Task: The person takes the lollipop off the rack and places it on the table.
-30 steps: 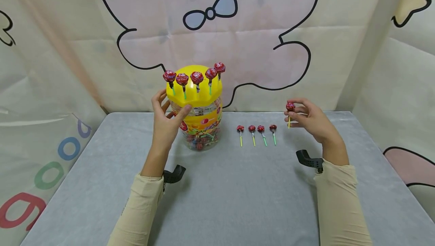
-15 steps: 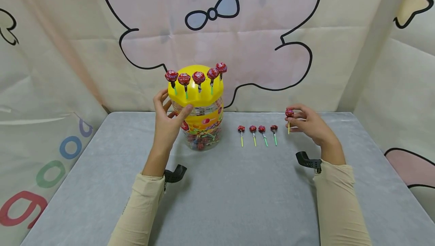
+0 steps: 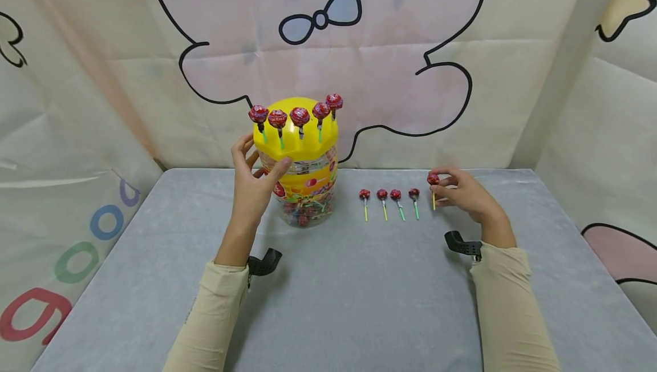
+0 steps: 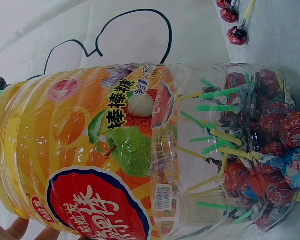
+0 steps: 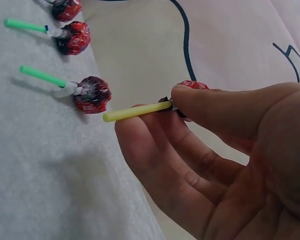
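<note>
In the head view my left hand [image 3: 251, 189] holds the upper side of a clear plastic candy jar [image 3: 310, 182], thumb in front and fingers around its left side. Several red-wrapped lollipops stand upright along the edge of the jar's yellow lid [image 3: 287, 151]. The left wrist view shows more lollipops [image 4: 275, 145] inside the jar's lower part. On the right, my right hand [image 3: 464, 194] pinches a lollipop [image 3: 433, 180] with a yellow stick [image 5: 135, 111], sweet upward and stick down. It is just right of a row of lollipops lying on the table, the nearest one green-sticked [image 5: 92, 95].
The row's leftmost lollipop [image 3: 364, 194] lies to the right of the jar, stick toward me. A grey cloth covers the table [image 3: 349, 292]. Behind its back edge hangs a printed curtain [image 3: 385, 87], with more curtain on both sides.
My right hand has moved down and slightly left with the lollipop, nearer the table and the row's right end. The left hand still holds the jar in the same place.
</note>
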Demonstrator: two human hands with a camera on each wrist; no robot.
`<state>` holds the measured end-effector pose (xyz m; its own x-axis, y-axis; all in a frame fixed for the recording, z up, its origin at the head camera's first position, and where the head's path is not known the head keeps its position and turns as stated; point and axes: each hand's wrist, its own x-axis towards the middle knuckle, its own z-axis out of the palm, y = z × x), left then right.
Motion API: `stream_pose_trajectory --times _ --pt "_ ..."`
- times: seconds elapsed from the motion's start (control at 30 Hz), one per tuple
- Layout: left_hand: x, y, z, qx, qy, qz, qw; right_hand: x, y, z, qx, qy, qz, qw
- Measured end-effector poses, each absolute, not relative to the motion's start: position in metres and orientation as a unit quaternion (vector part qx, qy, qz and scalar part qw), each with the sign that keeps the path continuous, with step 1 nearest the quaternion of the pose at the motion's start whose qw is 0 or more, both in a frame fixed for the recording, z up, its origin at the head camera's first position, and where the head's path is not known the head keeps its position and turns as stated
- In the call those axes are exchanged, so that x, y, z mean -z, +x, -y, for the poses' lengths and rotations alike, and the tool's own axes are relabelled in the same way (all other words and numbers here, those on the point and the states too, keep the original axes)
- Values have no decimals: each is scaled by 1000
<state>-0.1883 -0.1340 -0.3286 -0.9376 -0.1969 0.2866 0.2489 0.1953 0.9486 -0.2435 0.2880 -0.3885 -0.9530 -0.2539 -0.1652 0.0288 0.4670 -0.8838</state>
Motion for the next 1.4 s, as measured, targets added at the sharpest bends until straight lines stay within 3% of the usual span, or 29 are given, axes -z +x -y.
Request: stream_pose_trajectory --times 0.47,1.4 --pt "324 -187 134 636 -14 753 170 402 -249 -287 467 -33 -868 162" --pt "329 -188 133 634 -12 754 173 408 -251 -294 350 -34 -924 149"
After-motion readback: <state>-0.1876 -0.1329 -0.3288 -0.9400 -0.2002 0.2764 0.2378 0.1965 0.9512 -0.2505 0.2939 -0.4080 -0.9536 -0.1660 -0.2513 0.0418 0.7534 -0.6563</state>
